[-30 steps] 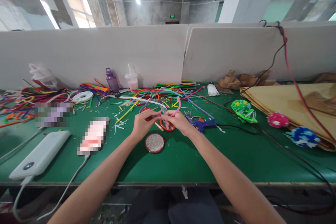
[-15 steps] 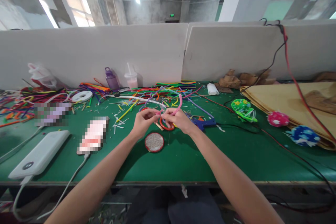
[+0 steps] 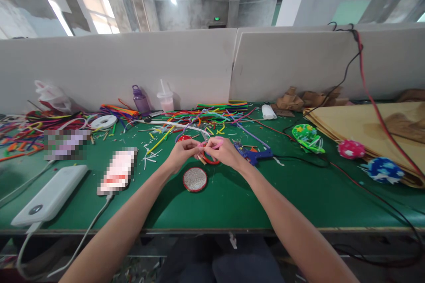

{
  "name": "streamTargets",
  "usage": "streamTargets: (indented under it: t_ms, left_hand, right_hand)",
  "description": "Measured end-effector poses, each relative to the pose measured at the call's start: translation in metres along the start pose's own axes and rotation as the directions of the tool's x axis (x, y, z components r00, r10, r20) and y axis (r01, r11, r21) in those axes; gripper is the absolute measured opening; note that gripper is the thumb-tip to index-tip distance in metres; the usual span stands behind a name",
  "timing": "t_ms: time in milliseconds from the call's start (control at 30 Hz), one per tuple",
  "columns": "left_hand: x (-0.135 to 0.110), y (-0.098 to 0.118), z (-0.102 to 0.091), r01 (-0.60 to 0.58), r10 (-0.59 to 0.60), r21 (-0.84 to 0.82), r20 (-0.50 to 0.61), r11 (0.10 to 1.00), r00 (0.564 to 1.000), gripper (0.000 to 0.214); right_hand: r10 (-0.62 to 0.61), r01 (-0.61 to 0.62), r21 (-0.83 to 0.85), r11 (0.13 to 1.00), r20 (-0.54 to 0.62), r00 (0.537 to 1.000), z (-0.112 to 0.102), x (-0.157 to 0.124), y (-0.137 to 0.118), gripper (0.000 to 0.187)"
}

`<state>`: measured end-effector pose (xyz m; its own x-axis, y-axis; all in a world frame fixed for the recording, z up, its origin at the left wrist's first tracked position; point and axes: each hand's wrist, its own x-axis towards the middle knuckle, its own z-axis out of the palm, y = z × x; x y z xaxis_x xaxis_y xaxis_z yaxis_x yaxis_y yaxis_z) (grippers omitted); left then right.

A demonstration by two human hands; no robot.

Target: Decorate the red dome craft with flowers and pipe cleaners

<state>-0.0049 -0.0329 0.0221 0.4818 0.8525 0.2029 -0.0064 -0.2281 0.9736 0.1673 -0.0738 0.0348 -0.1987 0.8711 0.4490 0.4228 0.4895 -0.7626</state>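
My left hand (image 3: 182,154) is closed in a pinch on one end of a pink pipe cleaner (image 3: 217,142). Right beside it, my right hand (image 3: 226,152) grips the same pipe cleaner, which bends round near the fingers. Fingertips of both hands nearly meet and hide part of the strip. Under them lie scissors with red handles (image 3: 210,160), partly covered. Closer to me, a round piece with a red rim and a speckled whitish middle (image 3: 195,179) rests on the green table (image 3: 226,205). A blue glue gun (image 3: 259,155) lies to the right of my right hand.
Many coloured pipe cleaners (image 3: 212,117) and clippings spread behind my hands. A white power bank (image 3: 49,194) and two blurred phones lie left, with cables. A purple bottle (image 3: 141,101) and a drink cup (image 3: 166,100) stand at the back. Decorated balls (image 3: 352,149) and brown paper (image 3: 372,119) lie right.
The pink pipe cleaner stood up above my right hand before; now it is bent down close to the fingers. My right hand has turned slightly, and both hands stay in place.
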Motion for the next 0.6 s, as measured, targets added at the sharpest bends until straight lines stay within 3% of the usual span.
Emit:
streamTargets:
  t_ms: [200, 467, 600]
  left_hand:
    - [-0.0030, 0.0022, -0.0002, 0.114, -0.109, -0.100, 0.058, 0.988, 0.992, 0.028]
    - [-0.0026, 0.0043, 0.0012, 0.129, -0.123, -0.162, 0.046, 0.978, 0.991, 0.026]
    - [-0.0019, 0.0065, -0.0019, 0.177, -0.173, -0.155, 0.040, 0.972, 0.984, 0.023]
  right_hand:
    - [0.067, -0.069, 0.032, 0.997, 0.039, 0.997, 0.0007, -0.0031, -0.0036, 0.021]
    - [-0.070, 0.075, -0.053, 0.996, 0.086, 0.994, -0.0011, -0.0012, -0.0048, 0.034]
    - [-0.055, 0.059, -0.025, 0.998, 0.129, 0.990, -0.0035, -0.0026, -0.0046, 0.031]
